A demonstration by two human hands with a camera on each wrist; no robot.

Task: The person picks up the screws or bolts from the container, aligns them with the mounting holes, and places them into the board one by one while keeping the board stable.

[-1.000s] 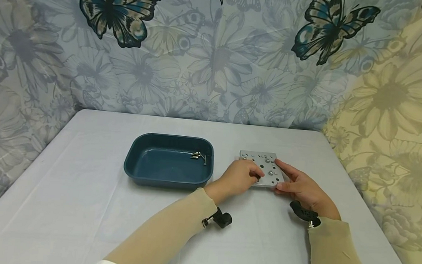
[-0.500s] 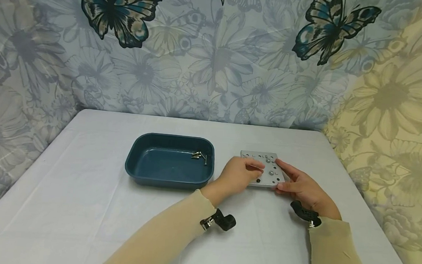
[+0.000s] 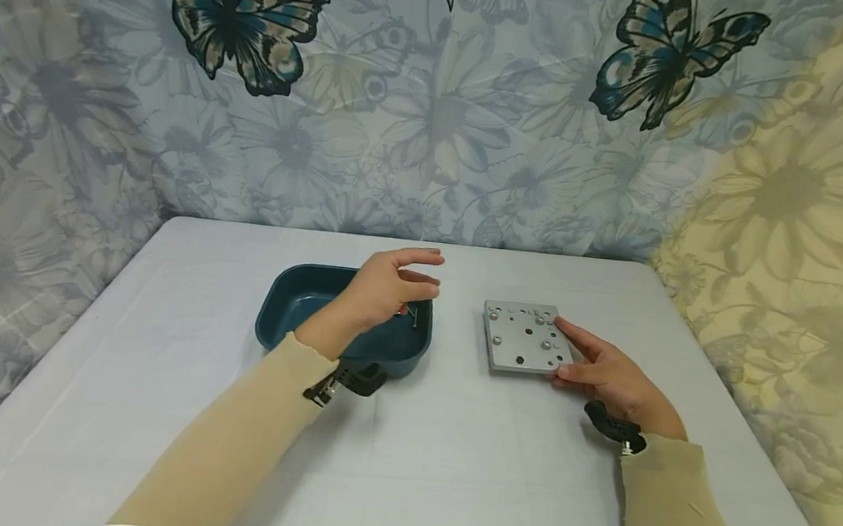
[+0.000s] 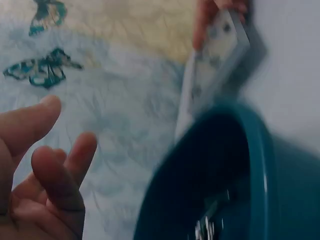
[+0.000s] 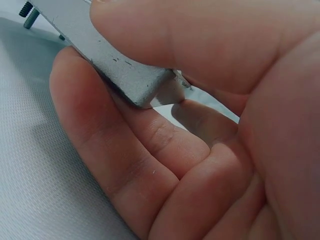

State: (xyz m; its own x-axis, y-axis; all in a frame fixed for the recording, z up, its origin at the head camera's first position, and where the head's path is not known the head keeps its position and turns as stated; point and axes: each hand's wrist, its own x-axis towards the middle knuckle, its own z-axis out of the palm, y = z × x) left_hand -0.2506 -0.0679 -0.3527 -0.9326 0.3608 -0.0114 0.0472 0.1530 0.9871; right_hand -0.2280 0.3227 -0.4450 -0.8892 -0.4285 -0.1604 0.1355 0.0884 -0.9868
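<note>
My right hand [image 3: 610, 380] grips a silver metal plate [image 3: 510, 350] by its right edge, thumb on top and fingers beneath in the right wrist view. Holes dot the plate's face, and several bolts [image 3: 546, 346] stand in some of them. Below the plate, threaded bolt ends [image 5: 31, 19] poke out in the right wrist view. Above the dark blue tray [image 3: 270, 317] hovers my left hand [image 3: 377, 292], fingers apart with nothing seen between them. Several loose bolts [image 4: 205, 227] lie inside the tray, blurred in the left wrist view and partly hidden by the left hand in the head view.
A white cloth [image 3: 441, 465] covers the table. The tray stands left of the plate, with a strip of cloth between them. Butterfly-printed fabric [image 3: 437, 172] hangs behind the table and along its sides.
My left hand has left the plate and moved left to above the tray. The plate's left side, with bolts in it, now shows. The right hand keeps its hold on the plate.
</note>
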